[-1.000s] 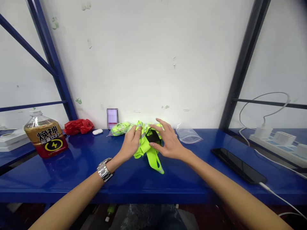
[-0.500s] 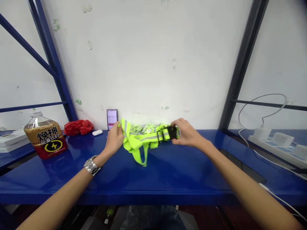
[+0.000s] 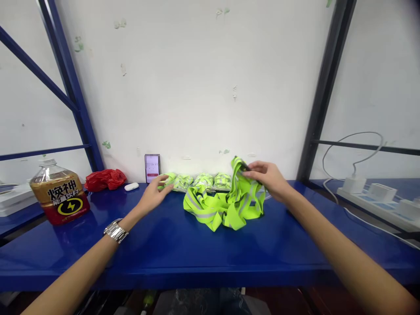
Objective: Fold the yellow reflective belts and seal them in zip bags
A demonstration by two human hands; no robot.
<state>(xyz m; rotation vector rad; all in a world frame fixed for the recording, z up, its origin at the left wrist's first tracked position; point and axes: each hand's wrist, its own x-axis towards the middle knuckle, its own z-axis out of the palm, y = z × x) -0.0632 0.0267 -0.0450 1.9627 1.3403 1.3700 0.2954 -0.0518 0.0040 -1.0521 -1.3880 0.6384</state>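
My right hand (image 3: 265, 175) pinches a neon yellow reflective strap vest (image 3: 210, 212) near a dark piece at its raised end. The rest of the vest, with silver stripes along its straps, lies in loose folds on the blue table (image 3: 157, 249). My left hand (image 3: 155, 192) is apart from the vest, thumb and fingers parted and slightly curved. Just beyond its fingertips is a row of several clear-bagged neon bundles (image 3: 203, 180) against the wall. A silver watch (image 3: 116, 230) is on my left wrist.
A large drink bottle (image 3: 61, 192) stands at the left, with a red plastic bag (image 3: 105, 180) behind it. A white case (image 3: 131, 187) and a propped phone (image 3: 152, 168) sit at the back. A power strip (image 3: 377, 201) with cables lies at the right.
My left hand has let go of the vest and moved slightly left. The vest, stretched between both hands before, has dropped in folds onto the table, one end still in my right hand.
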